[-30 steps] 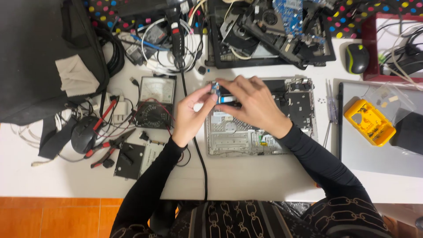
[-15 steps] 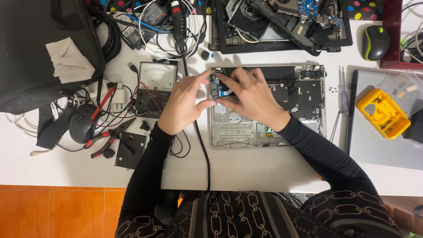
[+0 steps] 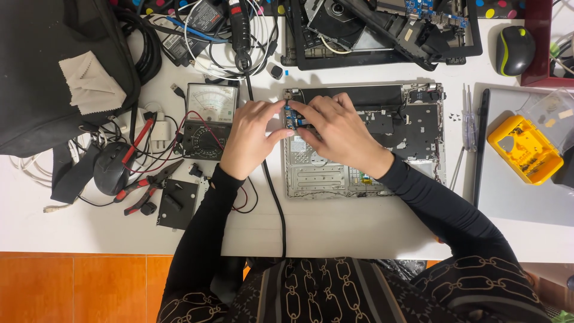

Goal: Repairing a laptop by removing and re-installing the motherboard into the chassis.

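Two hands meet over opened laptop chassis on table. Left hand and right hand grip pinching small blue circuit board. Analog multimeter just left.

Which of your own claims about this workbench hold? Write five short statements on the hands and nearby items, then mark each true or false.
1. Both hands pinch a small blue circuit board over the opened silver laptop base. True.
2. The left hand holds the red-handled pliers. False; they lie on the table.
3. An analog multimeter sits beside the left hand. True.
4. The yellow plastic case lies under the right hand. False; it lies far right.
5. The black cable crosses the white table. True.
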